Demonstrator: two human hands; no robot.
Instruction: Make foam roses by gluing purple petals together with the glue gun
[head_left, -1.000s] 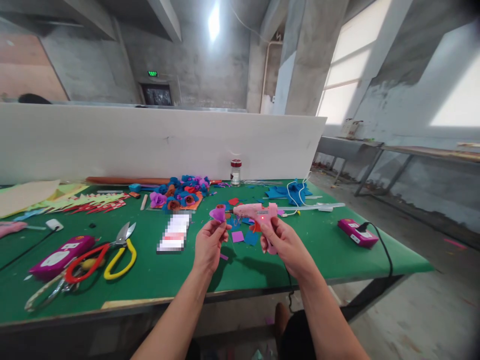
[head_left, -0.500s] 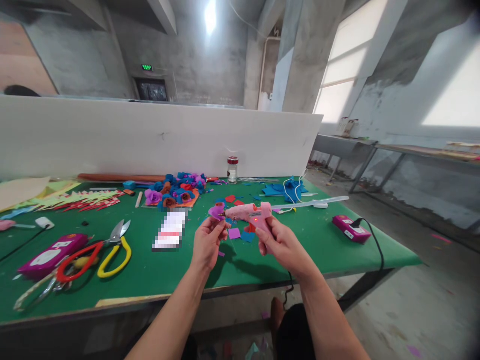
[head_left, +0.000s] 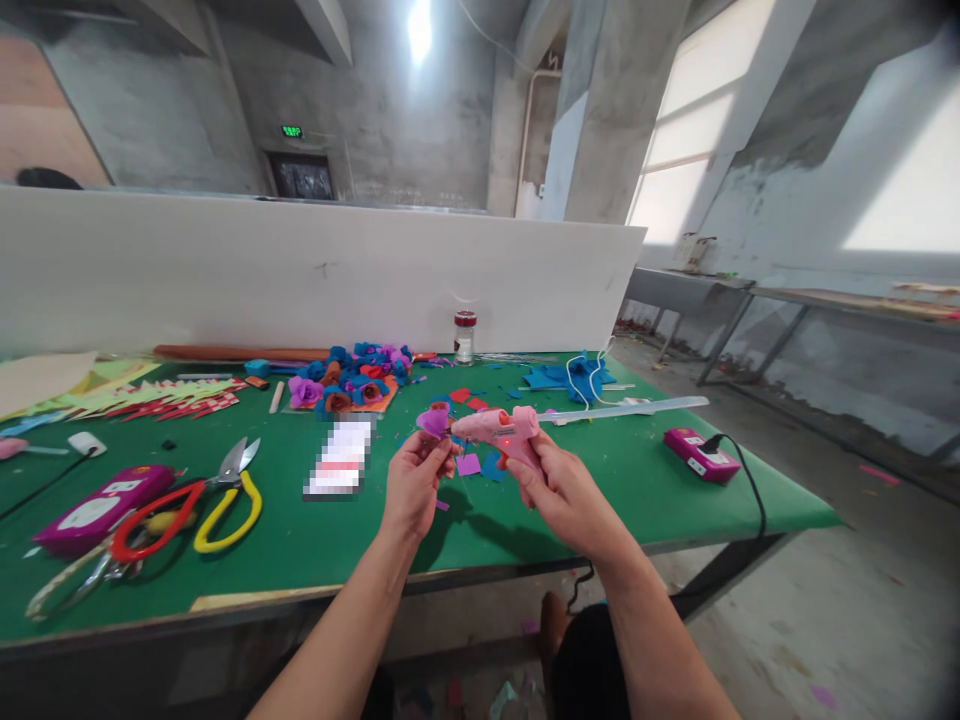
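Over the green table, my left hand (head_left: 415, 482) pinches a small purple paper flower (head_left: 433, 420) by its base. My right hand (head_left: 553, 487) is wrapped round the handle of a pink glue gun (head_left: 495, 428), whose red light is lit. The gun's nozzle points left and meets the flower's side, or nearly so; I cannot tell whether they touch. A long clear glue stick (head_left: 637, 407) sticks out of the gun's back. Below the gun lie a purple paper square (head_left: 469, 464) and a blue one (head_left: 493, 466).
Scissors (head_left: 225, 500) with red and yellow handles lie left, by a magenta power box (head_left: 105, 508). Finished paper flowers (head_left: 352, 380) are heaped behind a blurred white rectangle (head_left: 341, 457). A red-lidded jar (head_left: 465, 338) stands before the white board (head_left: 322, 270). Another magenta box (head_left: 701, 457) sits right.
The purple flower has turned a little in my left hand and looks more upright. My right hand has tilted the glue gun slightly, with its stick shifting a bit to the right.
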